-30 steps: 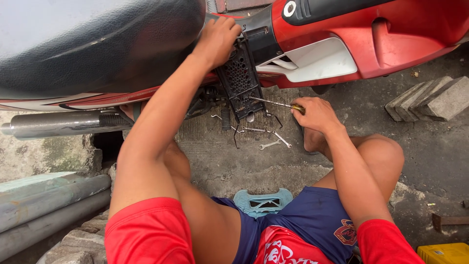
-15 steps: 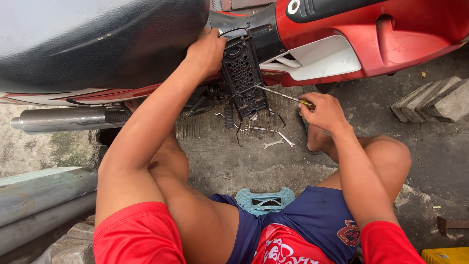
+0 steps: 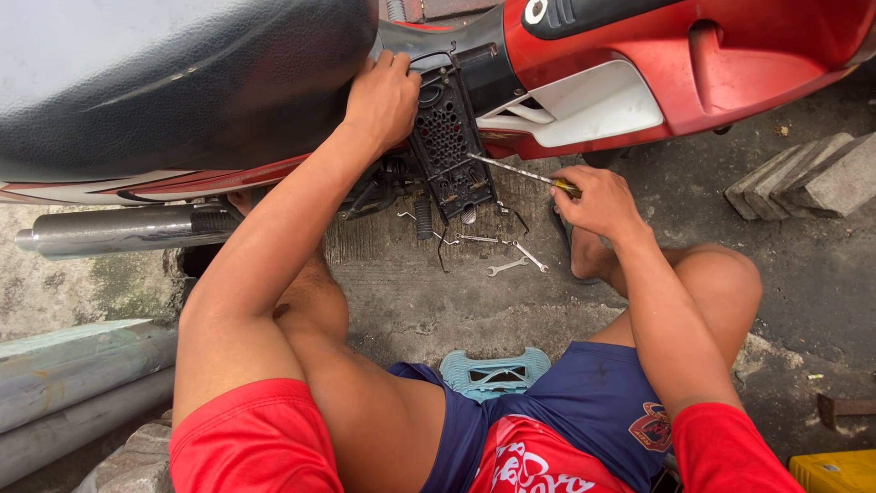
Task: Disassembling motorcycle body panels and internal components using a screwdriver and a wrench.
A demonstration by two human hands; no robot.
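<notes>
A red motorbike point(image 3: 730, 64) with a black seat point(image 3: 164, 73) stands across the top of the view. My left hand point(image 3: 383, 96) grips the top edge of a black perforated cover point(image 3: 452, 146) on the bike's side. My right hand point(image 3: 598, 201) is closed on the yellow handle of a screwdriver point(image 3: 520, 171). The screwdriver's metal shaft points left and its tip touches the cover. I sit on a low blue stool point(image 3: 493, 372) with both knees spread.
Several wrenches point(image 3: 506, 260) lie on the concrete under the cover. A chrome exhaust pipe point(image 3: 119, 228) runs at the left. Grey pipes point(image 3: 73, 383) lie at lower left, paving blocks point(image 3: 803, 178) at right, a yellow box point(image 3: 835, 470) at bottom right.
The view has shifted slightly; my left hand has slid down from the cover's upper part to its top edge. My right hand still holds the screwdriver against the cover.
</notes>
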